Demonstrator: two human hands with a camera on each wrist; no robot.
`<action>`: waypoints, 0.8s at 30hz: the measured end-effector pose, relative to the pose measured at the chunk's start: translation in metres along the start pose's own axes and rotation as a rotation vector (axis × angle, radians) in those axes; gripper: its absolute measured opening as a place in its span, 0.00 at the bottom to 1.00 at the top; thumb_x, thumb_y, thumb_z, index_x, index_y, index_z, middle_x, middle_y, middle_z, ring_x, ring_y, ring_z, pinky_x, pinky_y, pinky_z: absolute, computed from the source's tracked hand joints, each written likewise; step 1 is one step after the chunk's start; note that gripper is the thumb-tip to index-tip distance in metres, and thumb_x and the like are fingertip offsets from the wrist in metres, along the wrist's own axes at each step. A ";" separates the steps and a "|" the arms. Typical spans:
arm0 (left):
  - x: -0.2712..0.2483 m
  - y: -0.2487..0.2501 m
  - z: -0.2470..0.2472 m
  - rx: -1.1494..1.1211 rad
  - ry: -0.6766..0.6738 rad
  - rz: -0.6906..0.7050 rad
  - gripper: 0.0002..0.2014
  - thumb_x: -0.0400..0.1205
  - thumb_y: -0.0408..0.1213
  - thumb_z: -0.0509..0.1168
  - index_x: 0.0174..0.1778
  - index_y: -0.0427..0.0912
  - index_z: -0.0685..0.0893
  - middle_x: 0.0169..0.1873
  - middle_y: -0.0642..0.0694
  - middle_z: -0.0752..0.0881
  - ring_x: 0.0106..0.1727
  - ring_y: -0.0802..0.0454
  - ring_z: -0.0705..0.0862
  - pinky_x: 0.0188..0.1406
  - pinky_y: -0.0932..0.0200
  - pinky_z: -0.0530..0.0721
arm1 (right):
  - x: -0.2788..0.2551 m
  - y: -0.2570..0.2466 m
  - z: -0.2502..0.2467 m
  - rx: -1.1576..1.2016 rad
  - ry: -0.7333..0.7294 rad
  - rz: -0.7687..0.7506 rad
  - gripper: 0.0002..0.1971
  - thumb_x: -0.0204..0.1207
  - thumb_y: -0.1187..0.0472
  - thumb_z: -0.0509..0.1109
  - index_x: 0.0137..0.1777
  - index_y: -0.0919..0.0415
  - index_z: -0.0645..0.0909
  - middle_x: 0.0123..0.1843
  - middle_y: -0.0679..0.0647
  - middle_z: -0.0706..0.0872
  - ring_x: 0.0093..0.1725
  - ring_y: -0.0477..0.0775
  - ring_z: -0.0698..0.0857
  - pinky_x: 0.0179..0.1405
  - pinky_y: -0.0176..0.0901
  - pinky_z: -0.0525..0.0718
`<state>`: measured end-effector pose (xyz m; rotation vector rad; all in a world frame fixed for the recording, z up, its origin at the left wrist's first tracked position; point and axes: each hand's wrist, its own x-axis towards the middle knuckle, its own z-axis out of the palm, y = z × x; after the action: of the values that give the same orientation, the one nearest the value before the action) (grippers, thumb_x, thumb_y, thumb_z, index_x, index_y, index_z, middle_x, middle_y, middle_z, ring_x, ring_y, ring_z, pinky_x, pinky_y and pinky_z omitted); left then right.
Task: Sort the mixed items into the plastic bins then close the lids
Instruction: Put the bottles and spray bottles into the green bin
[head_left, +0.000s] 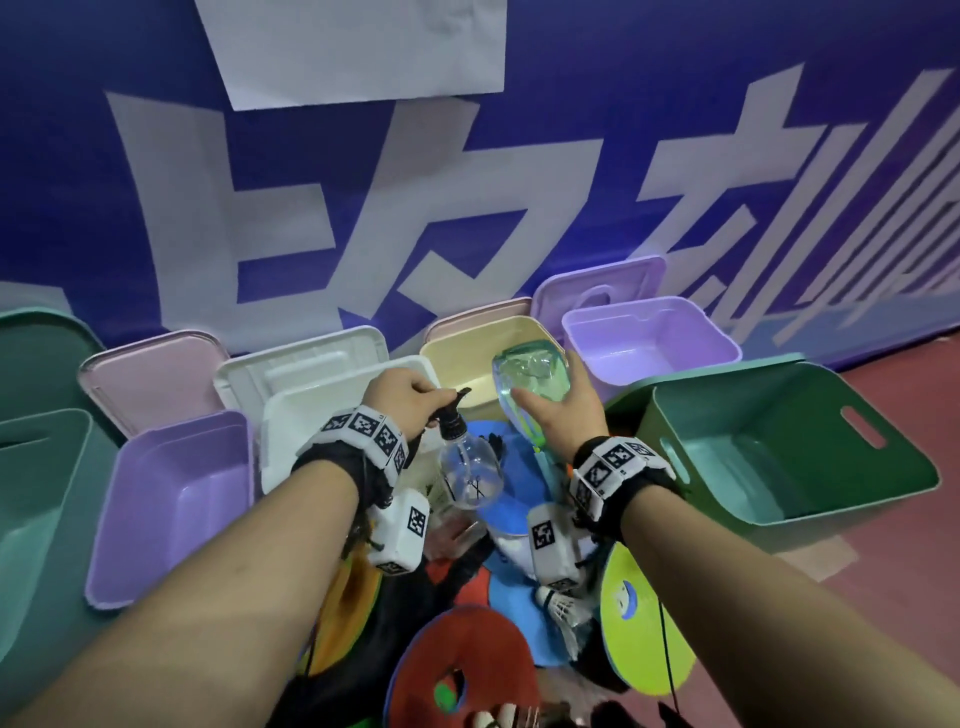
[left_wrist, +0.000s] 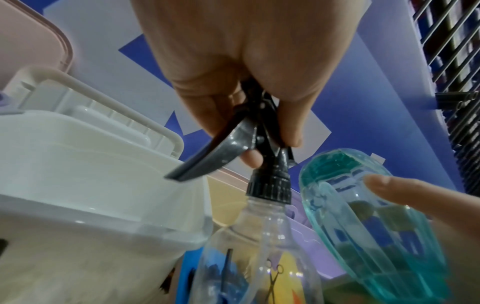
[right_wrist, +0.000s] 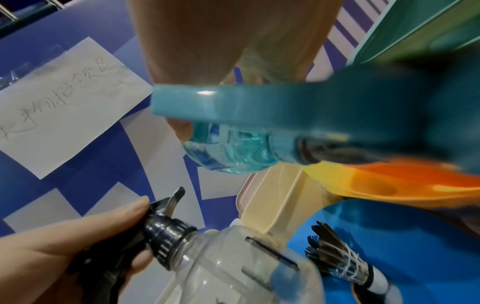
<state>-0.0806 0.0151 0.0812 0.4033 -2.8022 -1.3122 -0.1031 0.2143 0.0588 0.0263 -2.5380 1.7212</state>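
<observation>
My left hand (head_left: 410, 395) grips the black trigger head of a clear spray bottle (head_left: 470, 475), which hangs below it in front of the white bin (head_left: 291, 441); the same clear spray bottle (left_wrist: 259, 257) (right_wrist: 246, 265) shows in both wrist views. My right hand (head_left: 563, 405) holds a teal see-through spray bottle (head_left: 530, 384) bottom up, over the near edge of the yellow bin (head_left: 467, 358). That teal spray bottle (left_wrist: 369, 226) (right_wrist: 233, 152) is held with its teal nozzle head toward my wrist. Both bottles are in the air.
Open bins ring the pile: purple bin (head_left: 171, 499) at left, another purple bin (head_left: 649, 343) behind right, a tilted green bin (head_left: 789, 447) at right, a green bin (head_left: 31, 493) far left. Lids lean on the blue wall. Flat discs (head_left: 467, 670) and shuttlecocks (head_left: 563, 603) lie below my arms.
</observation>
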 end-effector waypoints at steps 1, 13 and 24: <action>0.001 0.005 0.004 -0.010 0.017 -0.010 0.16 0.76 0.46 0.72 0.34 0.35 0.88 0.31 0.41 0.89 0.32 0.50 0.81 0.38 0.56 0.79 | 0.005 -0.001 -0.007 0.006 -0.010 -0.006 0.39 0.67 0.54 0.80 0.77 0.54 0.66 0.70 0.47 0.77 0.70 0.47 0.76 0.73 0.43 0.72; 0.022 0.065 0.019 -0.005 0.181 -0.020 0.12 0.76 0.46 0.72 0.37 0.39 0.86 0.30 0.46 0.88 0.32 0.54 0.83 0.30 0.62 0.75 | 0.061 -0.013 -0.053 0.019 -0.033 -0.019 0.39 0.71 0.54 0.77 0.78 0.60 0.63 0.74 0.59 0.74 0.72 0.56 0.73 0.66 0.39 0.70; 0.045 0.123 0.028 -0.082 0.186 0.060 0.09 0.77 0.45 0.71 0.37 0.43 0.85 0.27 0.48 0.87 0.30 0.55 0.82 0.30 0.62 0.75 | 0.090 -0.015 -0.087 0.045 0.079 0.040 0.45 0.71 0.53 0.76 0.83 0.57 0.55 0.80 0.56 0.67 0.79 0.56 0.68 0.74 0.47 0.69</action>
<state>-0.1552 0.1005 0.1519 0.4110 -2.5798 -1.2996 -0.1878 0.2918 0.1114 -0.0889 -2.4603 1.7570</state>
